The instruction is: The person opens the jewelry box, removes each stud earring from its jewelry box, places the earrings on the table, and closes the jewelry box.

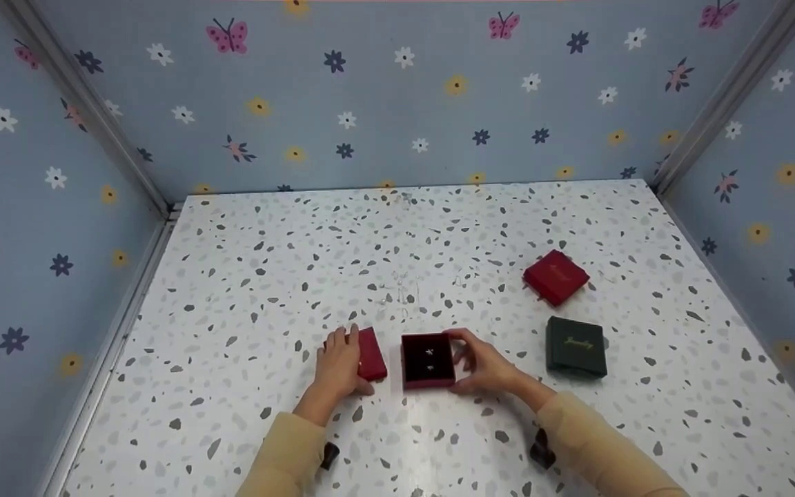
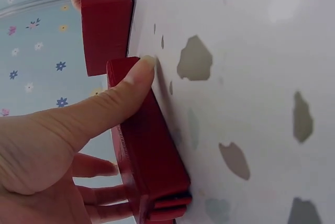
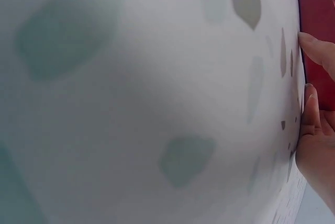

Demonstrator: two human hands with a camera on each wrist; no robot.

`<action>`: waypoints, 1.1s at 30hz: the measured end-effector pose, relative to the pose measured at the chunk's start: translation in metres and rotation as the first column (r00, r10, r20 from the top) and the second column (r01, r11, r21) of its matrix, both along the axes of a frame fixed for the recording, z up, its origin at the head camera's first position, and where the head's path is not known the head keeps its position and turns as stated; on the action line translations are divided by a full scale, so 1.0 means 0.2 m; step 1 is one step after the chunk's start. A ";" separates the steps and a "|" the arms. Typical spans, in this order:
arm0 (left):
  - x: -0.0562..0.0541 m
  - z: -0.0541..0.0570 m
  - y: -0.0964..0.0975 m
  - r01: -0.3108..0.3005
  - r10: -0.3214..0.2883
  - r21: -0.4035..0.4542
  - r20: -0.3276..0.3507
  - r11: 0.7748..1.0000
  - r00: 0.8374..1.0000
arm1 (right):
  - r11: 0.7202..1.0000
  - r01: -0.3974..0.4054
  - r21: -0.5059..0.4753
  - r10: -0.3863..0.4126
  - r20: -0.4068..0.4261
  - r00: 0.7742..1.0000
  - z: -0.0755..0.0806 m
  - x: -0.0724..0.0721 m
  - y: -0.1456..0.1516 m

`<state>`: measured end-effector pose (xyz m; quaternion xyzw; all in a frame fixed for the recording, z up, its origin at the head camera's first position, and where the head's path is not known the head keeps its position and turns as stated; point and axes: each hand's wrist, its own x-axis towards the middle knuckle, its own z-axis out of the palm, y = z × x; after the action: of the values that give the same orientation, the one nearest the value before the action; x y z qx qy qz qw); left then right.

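My left hand (image 1: 337, 368) lies over a flat red box lid (image 1: 372, 355). In the left wrist view its thumb rests along the near side of the lid (image 2: 152, 145), with the fingers at the other side. To the right stands an open red jewelry box (image 1: 428, 361) with a dark lining. Two small shiny earrings (image 1: 430, 359) sit in that lining. My right hand (image 1: 484, 362) grips the open box at its right side, thumb at the near corner and fingers at the far one. In the right wrist view the thumb touches the red box wall (image 3: 318, 20).
A dark green jewelry box (image 1: 576, 347) with gold lettering lies right of my right hand. Behind it is another red box piece (image 1: 556, 277), turned at an angle. The speckled white table (image 1: 266, 276) meets flowered blue walls (image 1: 397, 90) at the back and both sides.
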<state>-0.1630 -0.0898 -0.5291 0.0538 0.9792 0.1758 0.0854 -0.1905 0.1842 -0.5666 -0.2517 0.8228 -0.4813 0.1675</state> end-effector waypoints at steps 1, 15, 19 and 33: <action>0.00 0.00 0.00 0.000 0.000 -0.001 0.000 1.000 1.000 | 1.000 0.000 -0.002 0.000 0.002 1.000 -0.01 0.00 0.00; 0.04 0.06 0.08 0.080 -0.055 0.120 -0.200 0.990 0.978 | 0.999 -0.026 -0.032 0.025 -0.041 0.999 0.08 0.03 -0.02; 0.05 0.06 0.12 0.090 -0.045 0.172 -0.250 0.981 0.967 | 0.999 -0.034 -0.038 0.033 -0.026 0.999 0.14 0.05 -0.04; 0.05 -0.01 0.25 0.173 -0.020 0.300 -0.453 0.938 0.891 | 0.999 -0.024 -0.022 0.024 -0.015 1.000 0.16 0.06 -0.04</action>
<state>-0.1535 -0.0398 -0.5321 0.1554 0.9250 0.3168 -0.1410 -0.1790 0.1761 -0.5352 -0.2669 0.8155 -0.4866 0.1645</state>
